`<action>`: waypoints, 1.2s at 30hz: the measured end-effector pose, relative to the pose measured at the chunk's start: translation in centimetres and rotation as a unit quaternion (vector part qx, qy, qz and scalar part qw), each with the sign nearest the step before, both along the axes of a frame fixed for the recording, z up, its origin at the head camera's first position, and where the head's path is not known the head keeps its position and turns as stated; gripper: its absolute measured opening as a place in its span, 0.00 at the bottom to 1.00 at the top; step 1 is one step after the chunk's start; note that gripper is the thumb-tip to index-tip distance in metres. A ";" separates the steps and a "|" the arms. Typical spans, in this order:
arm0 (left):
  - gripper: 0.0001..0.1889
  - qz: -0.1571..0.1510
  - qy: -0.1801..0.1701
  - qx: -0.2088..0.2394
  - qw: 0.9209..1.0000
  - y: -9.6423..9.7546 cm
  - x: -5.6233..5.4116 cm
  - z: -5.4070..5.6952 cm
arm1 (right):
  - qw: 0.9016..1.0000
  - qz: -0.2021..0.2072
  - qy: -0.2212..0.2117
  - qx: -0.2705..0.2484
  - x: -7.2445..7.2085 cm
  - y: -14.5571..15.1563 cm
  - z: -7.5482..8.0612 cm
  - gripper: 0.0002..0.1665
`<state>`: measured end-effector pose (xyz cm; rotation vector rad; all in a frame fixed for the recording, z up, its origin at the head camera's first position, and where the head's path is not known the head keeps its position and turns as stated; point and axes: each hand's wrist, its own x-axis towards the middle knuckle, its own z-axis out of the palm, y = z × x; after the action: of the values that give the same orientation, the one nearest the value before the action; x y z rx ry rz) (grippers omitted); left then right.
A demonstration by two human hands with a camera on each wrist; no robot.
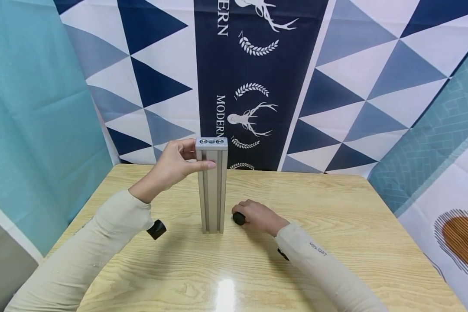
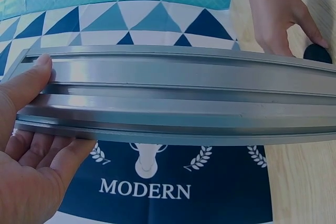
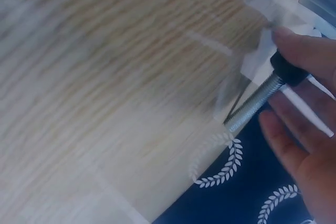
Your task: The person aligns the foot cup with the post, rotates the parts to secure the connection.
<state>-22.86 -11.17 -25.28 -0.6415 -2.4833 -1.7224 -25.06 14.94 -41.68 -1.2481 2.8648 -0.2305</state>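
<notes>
My left hand [image 1: 171, 164] grips a silver aluminium profile [image 1: 213, 195] near its top, thumb across the front face and fingers behind. The profile stands upright on the wooden table, its long slots plain in the left wrist view. A metal end plate [image 1: 212, 143] caps the top, with two screw heads and a hole between them. Right of the profile's foot, my right hand [image 1: 260, 216] is low over the table. It pinches a levelling foot [image 3: 256, 103] by its black round base, and the bare threaded rod points away from the fingers. Whether the rod touches the table cannot be seen.
The wooden table [image 1: 316, 203] extends around both hands. Patterned cloth [image 1: 249, 86] hangs behind its back edge, with teal cloth [image 1: 31, 108] on the left. A black wrist device [image 1: 156, 229] shows below the left forearm.
</notes>
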 end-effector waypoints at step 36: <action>0.23 0.017 -0.005 0.018 1.000 0.1 0.0 -0.6 | 0.794 -0.158 -0.171 -0.562 -0.3 4.9 12.5 0.23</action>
<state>-22.89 -11.04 -25.93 -0.5850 -2.4485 -1.7586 -25.34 19.85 -29.17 -0.5324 2.4678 -2.1155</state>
